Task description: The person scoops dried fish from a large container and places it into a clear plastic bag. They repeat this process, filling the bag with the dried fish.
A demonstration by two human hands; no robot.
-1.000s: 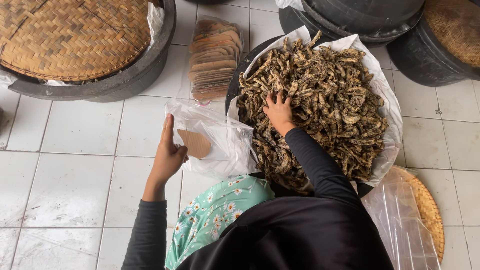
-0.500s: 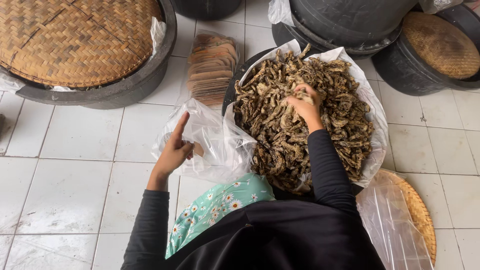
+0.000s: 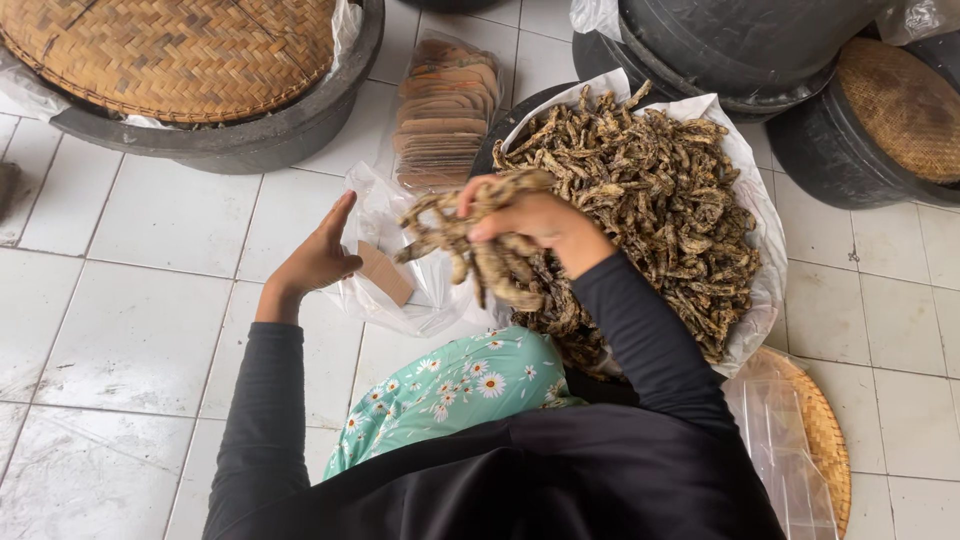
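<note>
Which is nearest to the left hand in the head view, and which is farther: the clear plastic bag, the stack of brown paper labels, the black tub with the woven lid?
1. Clear plastic bag: touching the left hand, on its right.
2. Stack of brown paper labels: above, to the right.
3. Black tub with the woven lid: far right.

Our left hand (image 3: 318, 258) sits at nine o'clock, fingers straight and pointing toward twelve, palm facing right, the wrist bent above a dark-sleeved forearm that rises from six. Our right hand (image 3: 540, 222) is at the centre, fingers curled tight in a fist, its sleeved arm slanting in from five o'clock.
</note>
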